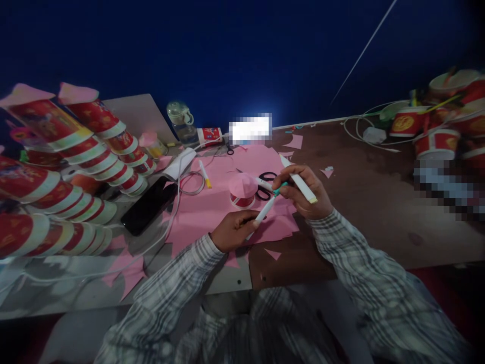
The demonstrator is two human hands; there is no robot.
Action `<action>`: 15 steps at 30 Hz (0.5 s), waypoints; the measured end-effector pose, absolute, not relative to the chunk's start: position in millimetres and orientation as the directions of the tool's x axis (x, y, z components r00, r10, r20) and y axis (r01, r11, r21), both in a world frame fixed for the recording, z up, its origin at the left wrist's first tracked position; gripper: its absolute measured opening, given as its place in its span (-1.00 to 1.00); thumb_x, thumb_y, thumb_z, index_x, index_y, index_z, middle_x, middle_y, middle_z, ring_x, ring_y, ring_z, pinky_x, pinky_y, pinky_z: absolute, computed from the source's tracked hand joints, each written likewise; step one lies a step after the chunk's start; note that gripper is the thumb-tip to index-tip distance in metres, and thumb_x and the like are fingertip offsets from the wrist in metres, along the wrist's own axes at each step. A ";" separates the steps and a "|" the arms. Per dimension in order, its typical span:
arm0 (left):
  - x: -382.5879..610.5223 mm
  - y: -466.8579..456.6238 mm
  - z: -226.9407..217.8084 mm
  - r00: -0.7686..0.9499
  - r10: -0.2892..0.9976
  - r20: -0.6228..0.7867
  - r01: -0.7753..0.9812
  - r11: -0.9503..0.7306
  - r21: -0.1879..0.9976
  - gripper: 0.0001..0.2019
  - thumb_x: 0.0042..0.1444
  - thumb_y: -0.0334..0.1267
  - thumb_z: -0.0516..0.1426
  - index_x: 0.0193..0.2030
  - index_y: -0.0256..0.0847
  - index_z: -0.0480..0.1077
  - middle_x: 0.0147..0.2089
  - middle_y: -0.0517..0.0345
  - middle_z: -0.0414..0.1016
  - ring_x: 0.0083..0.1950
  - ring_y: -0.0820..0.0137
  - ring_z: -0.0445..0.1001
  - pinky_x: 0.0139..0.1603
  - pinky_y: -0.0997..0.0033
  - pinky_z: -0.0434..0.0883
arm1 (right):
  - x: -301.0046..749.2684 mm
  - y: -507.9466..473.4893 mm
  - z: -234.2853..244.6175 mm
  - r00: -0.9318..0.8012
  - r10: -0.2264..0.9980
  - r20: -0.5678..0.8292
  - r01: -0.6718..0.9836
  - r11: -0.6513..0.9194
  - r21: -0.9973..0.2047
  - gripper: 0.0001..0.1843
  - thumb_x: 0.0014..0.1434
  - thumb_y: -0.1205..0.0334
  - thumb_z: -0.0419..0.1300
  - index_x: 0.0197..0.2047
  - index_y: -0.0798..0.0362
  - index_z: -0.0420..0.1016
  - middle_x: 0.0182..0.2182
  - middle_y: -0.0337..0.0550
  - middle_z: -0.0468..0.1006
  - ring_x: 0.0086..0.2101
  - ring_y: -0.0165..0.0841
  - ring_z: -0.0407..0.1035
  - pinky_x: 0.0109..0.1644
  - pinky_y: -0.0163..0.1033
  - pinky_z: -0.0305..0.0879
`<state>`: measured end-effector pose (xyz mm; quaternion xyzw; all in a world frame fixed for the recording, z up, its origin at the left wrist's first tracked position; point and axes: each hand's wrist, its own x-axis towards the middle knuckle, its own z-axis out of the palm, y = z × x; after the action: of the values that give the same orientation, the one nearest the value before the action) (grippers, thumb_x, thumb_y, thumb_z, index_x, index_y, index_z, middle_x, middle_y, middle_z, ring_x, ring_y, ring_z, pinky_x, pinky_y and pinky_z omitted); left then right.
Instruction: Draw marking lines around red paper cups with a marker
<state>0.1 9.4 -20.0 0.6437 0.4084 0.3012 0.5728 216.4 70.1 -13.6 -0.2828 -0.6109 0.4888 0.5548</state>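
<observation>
My left hand (237, 231) is closed round a slim white marker (265, 210), which points up and to the right. At that marker's upper end, the fingers of my right hand (303, 192) pinch a teal cap (279, 190); I cannot tell whether it is fully off. A second white marker (302, 187) with a yellow end is also held in my right hand. Just beyond my left hand stands a red and white paper cup (242, 200) with a pink paper cone (243, 185) on top. Black-handled scissors (267, 176) lie beside it, partly hidden.
Pink paper sheets (220, 164) cover the middle of the table. Stacked paper cups (109, 167) lean at left, near a black phone (148, 206), a white cable (175, 202) and a bottle (182, 124). A yellow-capped marker (204, 174) lies behind. More cups (437, 145) crowd the right.
</observation>
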 end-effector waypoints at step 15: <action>-0.1 9.0 -17.7 0.476 0.869 -0.133 0.159 0.064 0.985 -0.45 0.16 0.15 0.13 -0.05 -0.37 0.53 -0.47 0.22 0.30 -0.48 0.52 0.14 -0.47 0.52 0.18 | 215.9 64.8 -0.9 -0.357 0.784 0.508 -0.002 0.543 -0.840 -0.76 0.21 0.16 0.35 -0.09 -0.01 0.45 -0.33 -0.18 0.64 -0.32 -0.36 0.56 -0.21 -0.23 0.53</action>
<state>-0.1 9.0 -17.7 0.6164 0.4171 0.2968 0.5983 215.9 64.8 -0.9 -0.2703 -0.7232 0.3942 0.4985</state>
